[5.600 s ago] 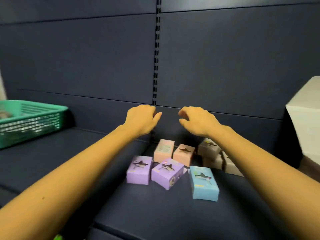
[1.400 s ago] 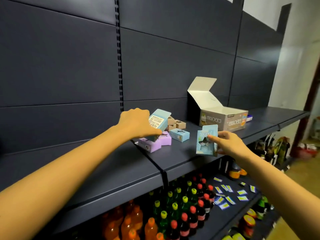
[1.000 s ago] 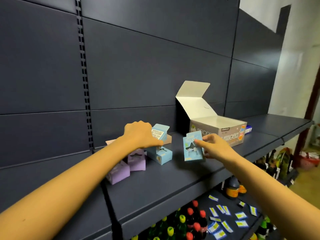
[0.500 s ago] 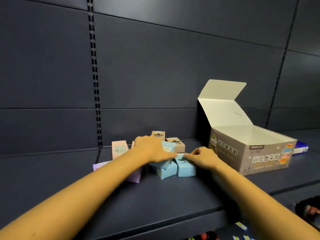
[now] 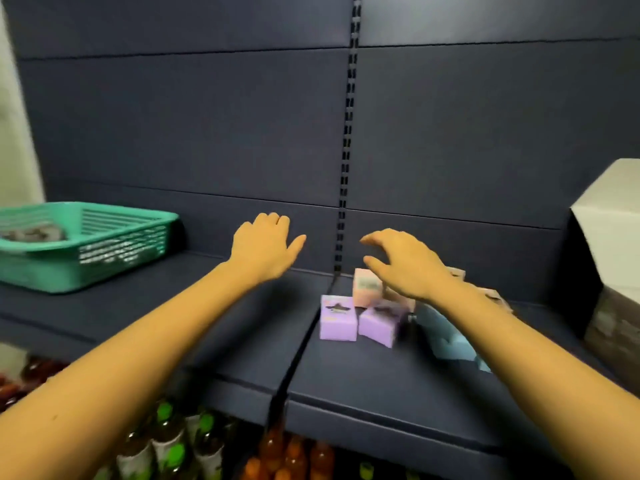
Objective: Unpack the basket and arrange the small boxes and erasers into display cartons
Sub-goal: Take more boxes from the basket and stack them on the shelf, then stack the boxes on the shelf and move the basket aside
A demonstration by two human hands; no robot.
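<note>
Head view: a dark blue shelf [image 5: 214, 317] runs across the frame, made of two boards meeting at a seam. Behind it stands a dark panelled back wall [image 5: 190, 133] with a slotted upright [image 5: 346, 161]. A pale room wall [image 5: 14, 133] shows at the far left.

The green basket [image 5: 104, 237] sits on the shelf's left end, its contents blurred. Right of the seam lie the small boxes: two purple boxes [image 5: 337, 322] side by side, a pink box [image 5: 367, 289] just behind them and a blue box [image 5: 446, 336] partly hidden under the right forearm.

A carton [image 5: 613, 220] stands at the right edge. Bottles [image 5: 173, 445] fill the level below.

The left hand [image 5: 265, 245] hovers over bare shelf, fingers relaxed, empty. The right hand [image 5: 405, 261] hangs above the boxes, fingers spread, holding nothing.
</note>
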